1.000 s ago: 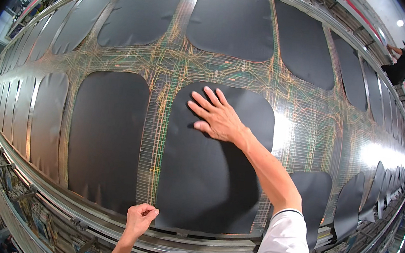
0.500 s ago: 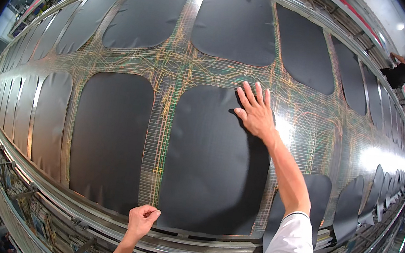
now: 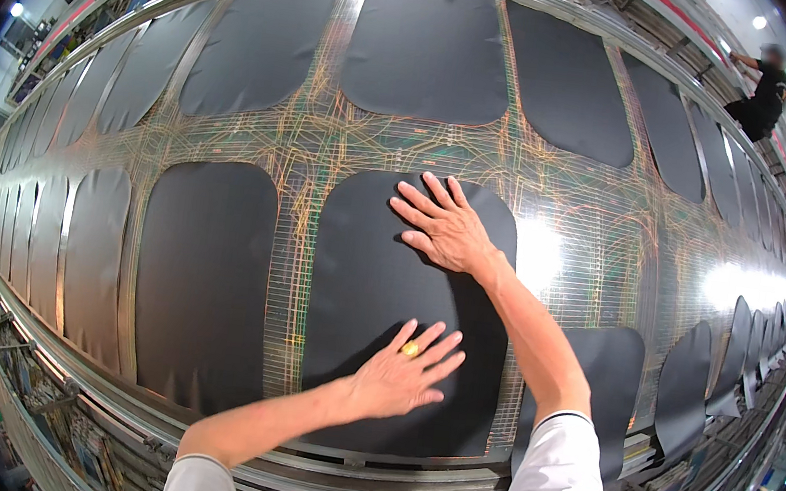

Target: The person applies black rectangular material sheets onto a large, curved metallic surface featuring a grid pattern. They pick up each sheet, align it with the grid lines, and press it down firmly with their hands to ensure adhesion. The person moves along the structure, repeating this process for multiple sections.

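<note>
Directly in front of me lies a dark grey, round-cornered sheet (image 3: 360, 281) on a long table (image 3: 297, 235) covered with coloured lines. My right hand (image 3: 448, 230) rests on its far part with the fingers spread. Lower down, over the middle of the same sheet, my left hand (image 3: 405, 375) is stretched out with fingers apart; a shadow shows beside it, and whether its palm presses the sheet I cannot tell. One finger of that hand wears a yellow ring (image 3: 411, 348). Neither hand grips anything.
Another flat sheet (image 3: 206, 273) lies to the left, and a far row of sheets (image 3: 430, 51) runs along the table. At right, several sheets (image 3: 682, 385) droop over the near edge. A metal rail (image 3: 358, 469) borders my side. A person (image 3: 764, 99) stands at the far right.
My left hand has left the sheet's near left corner, opened from a pinch and moved right and inward over the sheet. My right hand has shifted slightly left and nearer.
</note>
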Demonstrator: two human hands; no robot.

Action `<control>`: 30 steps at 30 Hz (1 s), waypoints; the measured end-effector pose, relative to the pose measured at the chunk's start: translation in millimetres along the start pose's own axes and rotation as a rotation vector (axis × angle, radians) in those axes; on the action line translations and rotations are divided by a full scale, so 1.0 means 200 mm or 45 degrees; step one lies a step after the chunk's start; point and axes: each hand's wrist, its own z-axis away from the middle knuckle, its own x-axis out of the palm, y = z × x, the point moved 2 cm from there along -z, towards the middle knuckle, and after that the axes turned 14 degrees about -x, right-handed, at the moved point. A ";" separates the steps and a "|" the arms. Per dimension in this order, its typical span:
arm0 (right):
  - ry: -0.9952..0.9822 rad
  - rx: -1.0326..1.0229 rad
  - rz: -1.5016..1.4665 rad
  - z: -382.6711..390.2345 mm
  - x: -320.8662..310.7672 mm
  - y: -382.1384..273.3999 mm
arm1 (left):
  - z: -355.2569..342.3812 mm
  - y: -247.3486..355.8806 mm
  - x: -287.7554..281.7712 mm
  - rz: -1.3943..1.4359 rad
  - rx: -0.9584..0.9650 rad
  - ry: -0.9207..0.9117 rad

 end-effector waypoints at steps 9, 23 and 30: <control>0.035 0.344 0.076 0.20 -0.04 0.16 | -0.44 -0.48 -0.13 -0.346 -0.216 0.257; 0.034 0.461 -0.007 0.38 -0.12 -0.23 | -0.49 -0.74 -0.20 -0.404 -0.682 0.561; 0.413 0.803 0.055 0.36 -0.07 0.07 | -0.09 -0.40 -0.06 -0.313 -0.541 0.268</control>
